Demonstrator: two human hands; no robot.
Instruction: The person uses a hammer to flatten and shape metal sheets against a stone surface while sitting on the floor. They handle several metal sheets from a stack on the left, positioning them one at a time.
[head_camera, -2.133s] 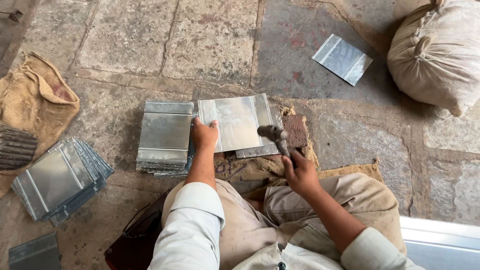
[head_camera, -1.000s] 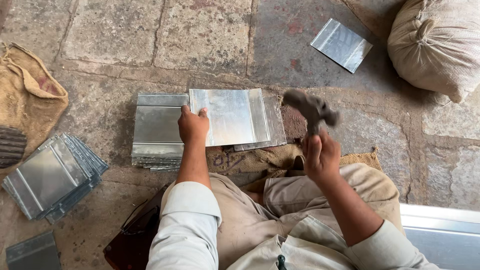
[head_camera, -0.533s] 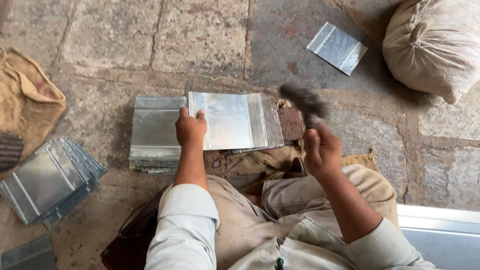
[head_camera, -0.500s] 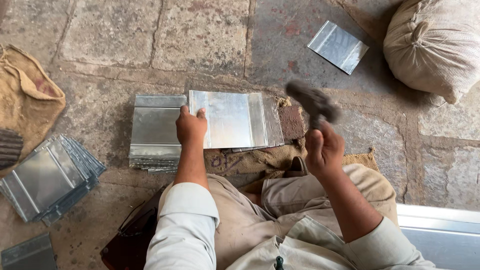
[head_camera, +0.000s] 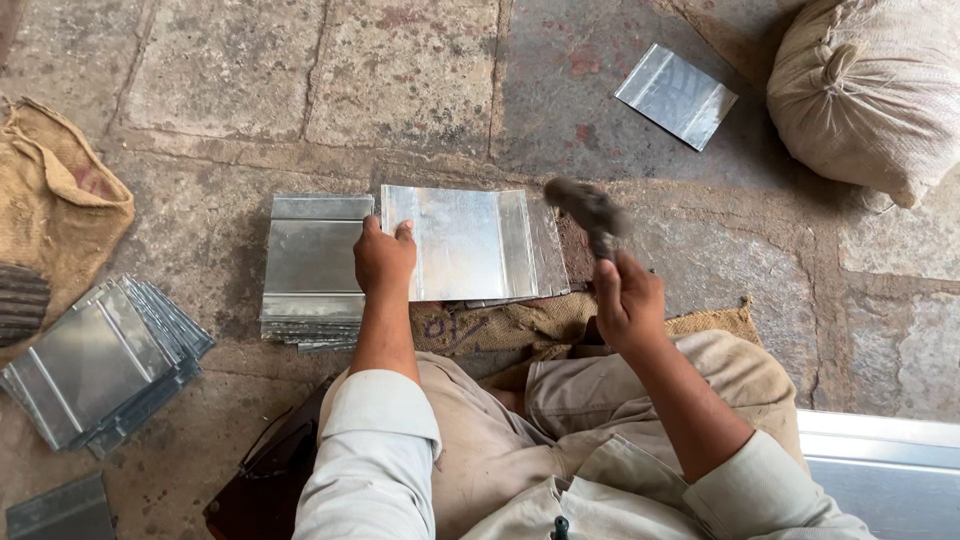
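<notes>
My left hand (head_camera: 383, 258) presses down on the left edge of a shiny metal sheet (head_camera: 465, 242) that lies on the stone floor in front of my knees. My right hand (head_camera: 627, 302) grips the handle of a hammer (head_camera: 590, 212), whose dark head is blurred in the air just right of the sheet. A stack of folded metal sheets (head_camera: 312, 262) sits directly left of my left hand. Under the sheet's right side a dark block (head_camera: 572, 250) shows.
A second pile of metal sheets (head_camera: 95, 360) lies at the left, next to a burlap sack (head_camera: 55, 210). A single sheet (head_camera: 676, 95) rests at the top right beside a full white sack (head_camera: 875, 90). Burlap cloth (head_camera: 500, 325) covers the floor by my knees.
The hammer came down by the sheet's right edge, was raised, and is now swinging above that edge again. My left hand has stayed on the sheet's left edge.
</notes>
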